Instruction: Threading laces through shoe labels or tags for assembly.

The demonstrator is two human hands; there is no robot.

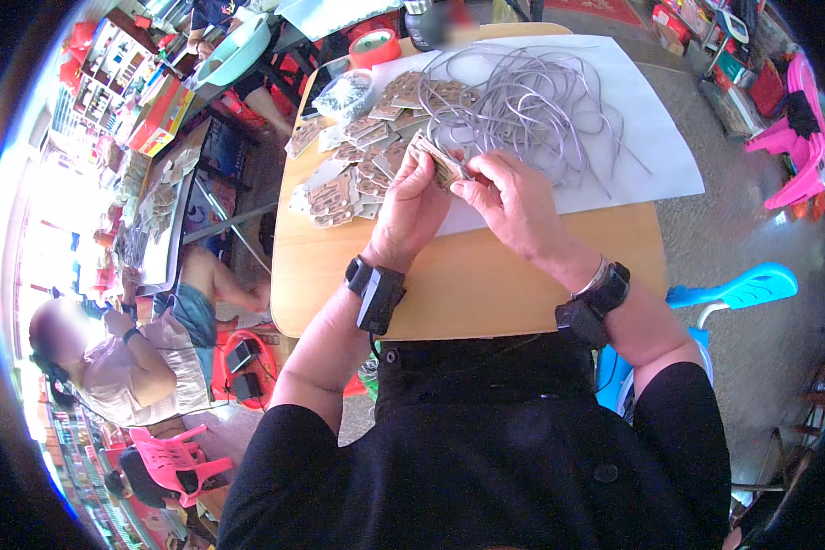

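Observation:
Over the middle of the table, my left hand (408, 209) is closed round a small tan-brown flat piece (438, 165) with cut-out slots; it may be several stacked together. My right hand (515, 203) is at the piece's right edge, thumb and fingers pinched together. What lies in that pinch is too small to tell, though strands of grey cord pass close by. Just beyond both hands spreads a loose tangle of thin grey cord (568, 110). To the left lies a heap of similar tan flat pieces (335, 197), some with pale backs.
A white sheet (655, 170) lies under the cord on the wooden table (339, 284). Farther back are a clear tub of small parts (344, 96) and a red tape roll (374, 48). A blue chair (742, 286) stands at right; a seated person (147, 367) works at left.

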